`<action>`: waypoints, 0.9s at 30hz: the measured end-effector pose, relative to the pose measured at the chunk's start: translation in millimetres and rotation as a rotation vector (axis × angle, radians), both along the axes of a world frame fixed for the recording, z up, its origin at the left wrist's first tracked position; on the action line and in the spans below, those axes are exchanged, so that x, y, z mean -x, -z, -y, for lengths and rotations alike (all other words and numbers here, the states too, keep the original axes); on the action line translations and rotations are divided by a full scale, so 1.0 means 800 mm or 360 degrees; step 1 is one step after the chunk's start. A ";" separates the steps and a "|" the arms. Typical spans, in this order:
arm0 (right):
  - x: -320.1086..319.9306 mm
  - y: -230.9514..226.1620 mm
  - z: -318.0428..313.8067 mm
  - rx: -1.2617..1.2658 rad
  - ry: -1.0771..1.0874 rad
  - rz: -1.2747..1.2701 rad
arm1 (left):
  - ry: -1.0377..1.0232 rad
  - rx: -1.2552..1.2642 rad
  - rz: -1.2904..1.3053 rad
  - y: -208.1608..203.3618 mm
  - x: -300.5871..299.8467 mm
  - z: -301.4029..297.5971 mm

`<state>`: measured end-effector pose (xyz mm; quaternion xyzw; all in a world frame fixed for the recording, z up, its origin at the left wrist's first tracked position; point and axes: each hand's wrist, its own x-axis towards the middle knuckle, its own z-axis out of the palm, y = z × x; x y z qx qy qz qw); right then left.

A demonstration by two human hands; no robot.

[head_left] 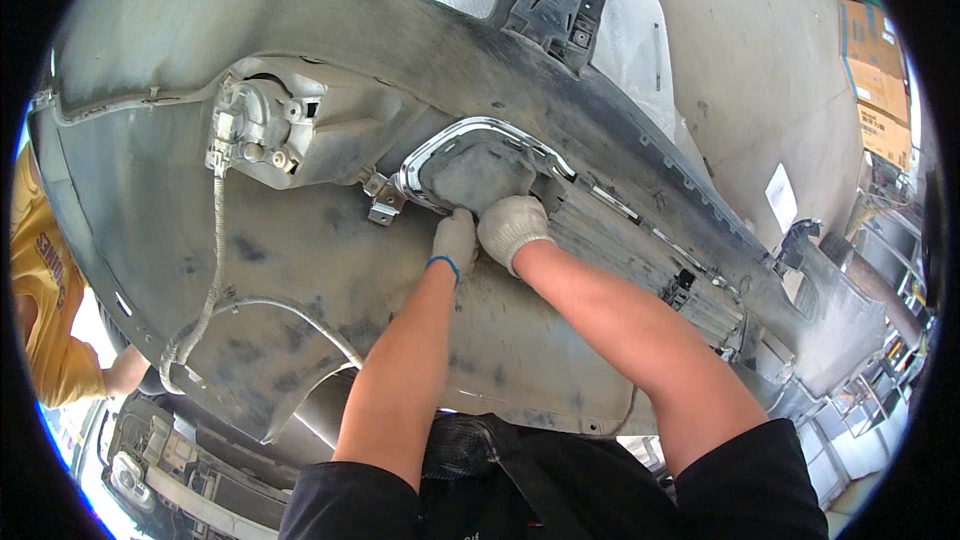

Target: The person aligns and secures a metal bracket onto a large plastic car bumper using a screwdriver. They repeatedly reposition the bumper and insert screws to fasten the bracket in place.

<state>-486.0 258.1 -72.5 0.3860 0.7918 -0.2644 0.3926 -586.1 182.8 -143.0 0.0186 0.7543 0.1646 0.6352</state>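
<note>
A large dusty grey bumper (300, 260), its inner side toward me, fills most of the view. Near its middle, a dark insert (478, 175) sits within a curved chrome trim (480, 124). Both my hands wear white knit gloves. At the insert's lower left edge, my left hand (456, 242) is closed, a blue band around its wrist. My right hand (513, 228) is curled in a fist against the lower right of the insert, beside the ribbed grille (620, 250). Whatever the fingertips grip is hidden behind the gloves.
Left on the bumper is a lamp housing (262, 125) with a wrapped cable (218, 250). A black bracket (562, 12) is at the top. Another person in a yellow shirt (60, 310) stands at the left. Cardboard boxes (876, 60) are at the right, another bumper assembly (190, 475) lower left.
</note>
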 end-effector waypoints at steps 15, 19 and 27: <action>-0.005 0.002 0.003 -0.0092 0.0074 -0.0127 | 0.0160 -0.0314 -0.0247 0.041 -0.005 0.017; -0.002 -0.001 0.003 -0.0088 0.0218 -0.0134 | 0.0003 -0.0236 -0.0134 0.047 0.002 0.020; -0.007 0.001 0.005 -0.0291 0.0348 -0.0208 | 0.2220 -0.0423 -0.0371 -0.150 0.029 -0.093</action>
